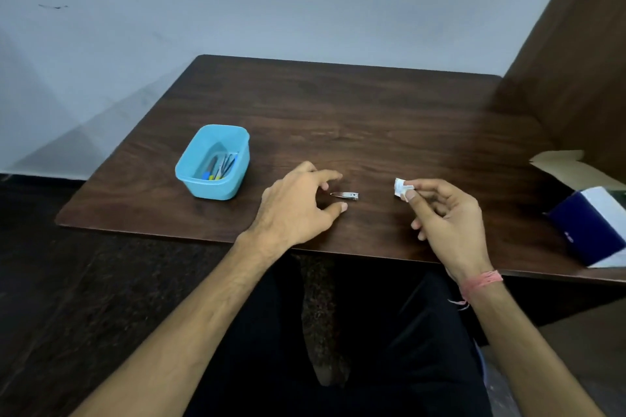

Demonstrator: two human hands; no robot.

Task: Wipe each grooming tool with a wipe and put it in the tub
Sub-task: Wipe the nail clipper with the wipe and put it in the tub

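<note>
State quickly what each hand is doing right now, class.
Left hand: open, fingers spread beside the nail clipper, holding nothing.
Right hand: pinches a folded wipe.

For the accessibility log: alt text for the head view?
A left hand reaches for a nail clipper on a dark wooden table, while the right hand pinches a folded wipe. A blue tub at left holds several tools.

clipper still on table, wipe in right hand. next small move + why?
Probably: left hand closes on the nail clipper, which lies flat between its spread thumb and fingers, ungripped. The right hand already pinches the folded wipe; other tools sit in the blue tub.
</note>
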